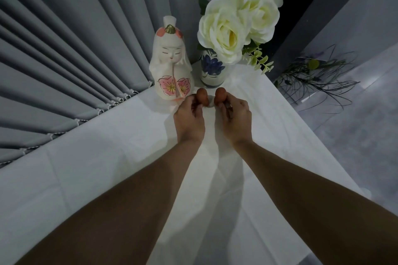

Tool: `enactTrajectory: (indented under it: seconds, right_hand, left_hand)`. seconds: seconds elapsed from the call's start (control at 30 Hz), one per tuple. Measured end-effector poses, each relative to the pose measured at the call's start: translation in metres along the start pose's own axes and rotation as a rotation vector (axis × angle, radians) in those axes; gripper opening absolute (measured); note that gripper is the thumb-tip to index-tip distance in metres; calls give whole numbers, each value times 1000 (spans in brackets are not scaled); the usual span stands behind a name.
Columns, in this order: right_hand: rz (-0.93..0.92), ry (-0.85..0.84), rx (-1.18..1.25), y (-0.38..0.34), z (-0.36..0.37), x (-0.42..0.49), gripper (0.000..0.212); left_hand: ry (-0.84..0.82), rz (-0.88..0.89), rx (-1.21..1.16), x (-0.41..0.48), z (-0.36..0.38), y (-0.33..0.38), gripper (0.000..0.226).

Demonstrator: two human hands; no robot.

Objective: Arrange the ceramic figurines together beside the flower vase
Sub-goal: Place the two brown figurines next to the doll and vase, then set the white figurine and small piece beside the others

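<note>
White tablecloth [107, 178], far corner: your left hand [189, 118] and right hand [234, 114] each grasp a brown-headed figurine [202, 95], [220, 94] just near of the vase [212, 71]; a careless nudge could topple vase or white doll [171, 62].

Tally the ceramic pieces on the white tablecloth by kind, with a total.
Tall white doll figurine: 1
Small brown figurines: 2, one in the left hand grip, one in the right hand grip
Blue-flowered vase: 1
Total: 4
</note>
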State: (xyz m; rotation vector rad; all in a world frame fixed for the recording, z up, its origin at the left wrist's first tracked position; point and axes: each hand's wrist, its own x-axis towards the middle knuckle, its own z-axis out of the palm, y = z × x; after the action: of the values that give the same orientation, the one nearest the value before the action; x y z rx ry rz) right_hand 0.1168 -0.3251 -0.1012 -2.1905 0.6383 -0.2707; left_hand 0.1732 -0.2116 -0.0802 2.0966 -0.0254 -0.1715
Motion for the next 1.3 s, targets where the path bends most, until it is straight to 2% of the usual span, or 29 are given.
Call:
enactTrajectory:
  seconds: [0.27, 0.5, 0.57, 0.73, 0.9, 1.07, 1.2, 1.23, 1.3]
  right_hand:
    - [27, -38, -20, -3, -3, -5, 36]
    - [152, -86, -78, -17, -1, -47, 59]
    - [116, -92, -118, -21, 2, -66, 62]
    - [24, -162, -211, -31, 11, -124, 62]
    - [-125, -251, -380, -36, 26, -190, 71]
    - [-186, -350, -560, -31, 43, -236, 80]
    - [-205, -307, -659, -26, 51, -251, 79]
    - [-205, -293, -666, -26, 52, -253, 80]
    - [-209, -267, -668, -26, 54, -254, 80]
  left_hand:
    - [-105, -40, 36, 1, -14, 5, 21]
    - [-360, -115, 202, -11, -58, 1, 49]
    - [-408, -93, 245, -20, -77, -2, 50]
    - [-435, -54, 356, -55, -132, -17, 32]
    - [-528, -73, 406, -97, -191, -36, 30]
    - [-621, -28, 525, -128, -241, -53, 42]
    - [-752, -11, 729, -148, -266, -67, 77]
    - [-793, 5, 758, -153, -270, -71, 78]
    - [-845, 52, 769, -162, -275, -82, 63]
